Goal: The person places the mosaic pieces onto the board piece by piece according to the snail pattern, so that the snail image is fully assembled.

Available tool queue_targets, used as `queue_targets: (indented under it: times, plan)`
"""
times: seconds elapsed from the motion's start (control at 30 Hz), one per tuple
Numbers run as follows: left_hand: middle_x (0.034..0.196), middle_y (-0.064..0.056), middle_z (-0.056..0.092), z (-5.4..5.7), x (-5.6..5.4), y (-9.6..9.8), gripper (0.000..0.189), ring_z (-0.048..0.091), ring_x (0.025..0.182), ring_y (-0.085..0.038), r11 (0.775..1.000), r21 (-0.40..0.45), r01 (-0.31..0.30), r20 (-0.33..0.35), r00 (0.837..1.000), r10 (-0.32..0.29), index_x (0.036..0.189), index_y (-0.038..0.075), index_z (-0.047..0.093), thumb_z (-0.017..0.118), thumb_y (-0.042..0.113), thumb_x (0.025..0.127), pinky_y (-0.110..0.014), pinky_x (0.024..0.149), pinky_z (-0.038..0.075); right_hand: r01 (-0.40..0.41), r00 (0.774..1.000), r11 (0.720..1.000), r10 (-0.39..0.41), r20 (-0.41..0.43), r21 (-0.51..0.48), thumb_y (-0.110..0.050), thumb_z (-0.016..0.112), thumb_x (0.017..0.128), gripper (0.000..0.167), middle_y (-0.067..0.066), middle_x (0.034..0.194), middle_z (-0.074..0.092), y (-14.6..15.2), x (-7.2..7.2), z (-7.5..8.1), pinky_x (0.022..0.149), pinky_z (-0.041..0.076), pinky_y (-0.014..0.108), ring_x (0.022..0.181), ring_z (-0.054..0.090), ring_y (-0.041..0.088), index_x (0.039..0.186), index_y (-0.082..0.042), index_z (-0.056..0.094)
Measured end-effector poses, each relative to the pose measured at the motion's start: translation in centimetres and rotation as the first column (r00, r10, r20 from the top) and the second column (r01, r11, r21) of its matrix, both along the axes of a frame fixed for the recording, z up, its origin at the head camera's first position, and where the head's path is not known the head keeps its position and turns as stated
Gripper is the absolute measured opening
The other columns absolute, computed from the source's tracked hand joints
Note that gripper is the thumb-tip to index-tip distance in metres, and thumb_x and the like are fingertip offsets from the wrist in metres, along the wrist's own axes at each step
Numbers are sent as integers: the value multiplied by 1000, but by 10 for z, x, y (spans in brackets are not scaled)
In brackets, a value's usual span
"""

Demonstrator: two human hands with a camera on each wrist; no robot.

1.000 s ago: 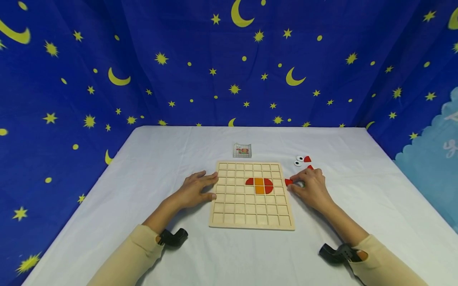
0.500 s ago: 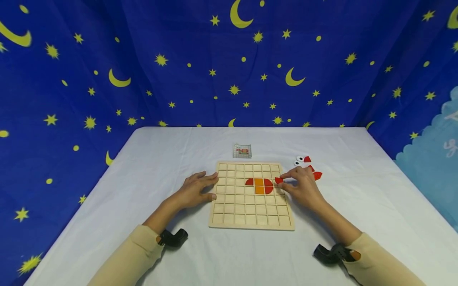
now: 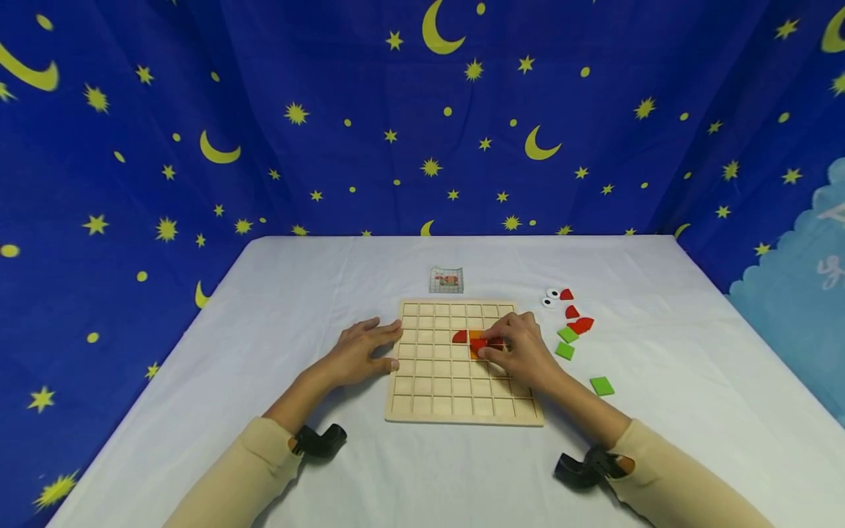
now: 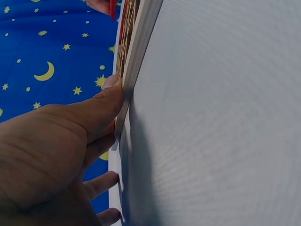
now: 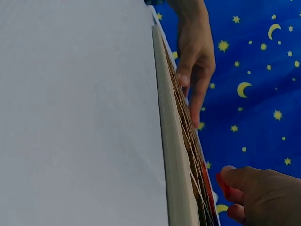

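A pale wooden grid board (image 3: 433, 385) lies on the white-covered table. My left hand (image 3: 359, 353) touches its left edge with fingers spread and relaxed; in the left wrist view the thumb (image 4: 112, 89) presses on the board's side. Over the middle of the grid, my right hand (image 3: 524, 356) pinches a red quarter-round piece (image 5: 224, 185) between thumb and fingertips, held just above the board in the right wrist view. A red quarter-round piece (image 3: 460, 336) sits in a cell left of the orange pieces (image 3: 474, 334). My right fingers partly hide the orange and red pieces there.
Behind the board lies a small picture card (image 3: 447, 280) with a gridded figure. To the right are two white eye discs (image 3: 553, 293), several red pieces (image 3: 582, 325) and green squares (image 3: 602, 386). A blue star-patterned curtain (image 3: 370, 88) stands behind the table.
My right hand has carried the red piece leftward from beside the board to over its middle, uncovering green squares on the right. The left hand has stayed at the board's edge.
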State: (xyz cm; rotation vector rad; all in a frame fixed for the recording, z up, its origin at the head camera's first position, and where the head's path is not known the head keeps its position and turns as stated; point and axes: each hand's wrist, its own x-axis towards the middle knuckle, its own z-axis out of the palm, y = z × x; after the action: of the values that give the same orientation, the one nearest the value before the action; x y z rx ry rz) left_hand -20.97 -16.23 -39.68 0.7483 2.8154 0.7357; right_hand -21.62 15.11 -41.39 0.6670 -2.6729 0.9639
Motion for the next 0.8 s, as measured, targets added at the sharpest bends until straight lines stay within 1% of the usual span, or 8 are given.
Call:
queue_targets:
  times: [0.1,0.27,0.43,0.6,0.7,0.8]
  plan:
    - [153,-6,34,0,1,0,61,19,143,-42,1000,2,0,3,1000,0,141,9,43,64,32,89,-64,111,12,-22,1000,1000,22,-8,-1,-24,79,76,26,5,98,59,-6,1,-2,80,31,35,93,40,21,95,-8,74]
    - [153,-6,34,0,0,0,62,19,143,-42,1000,4,3,4,1000,-3,141,8,43,64,32,89,-64,112,12,-40,999,999,40,-21,10,-27,79,76,26,3,98,59,-15,0,-5,82,31,36,93,39,19,96,-11,74]
    - [153,-6,33,0,0,-1,62,19,143,-42,1000,6,7,6,1000,-7,141,8,43,64,32,89,-64,112,11,-69,995,997,71,-67,19,-28,80,74,29,3,96,59,-20,-2,-8,80,30,35,90,38,18,96,-11,74]
    - [153,-6,33,-1,-1,-1,62,19,143,-42,1000,6,8,1,1000,-8,142,9,42,64,32,89,-64,112,11,-83,986,996,89,-144,46,-28,81,73,27,4,95,60,-23,-4,-10,80,32,37,89,40,19,94,-12,75]
    - [153,-6,33,-1,-1,0,62,19,143,-42,1000,0,9,-4,1000,-9,142,9,42,64,33,89,-64,112,12,-76,982,995,85,-168,59,-29,81,72,27,5,94,60,-24,-4,-11,80,33,38,89,41,21,93,-12,75]
    - [153,-5,33,-1,-1,0,62,19,143,-42,1000,-3,8,-4,1000,-8,142,9,42,64,33,89,-64,112,12,-70,983,996,79,-167,63,-29,81,72,27,5,94,60,-25,-5,-11,81,33,39,89,41,21,92,-12,75]
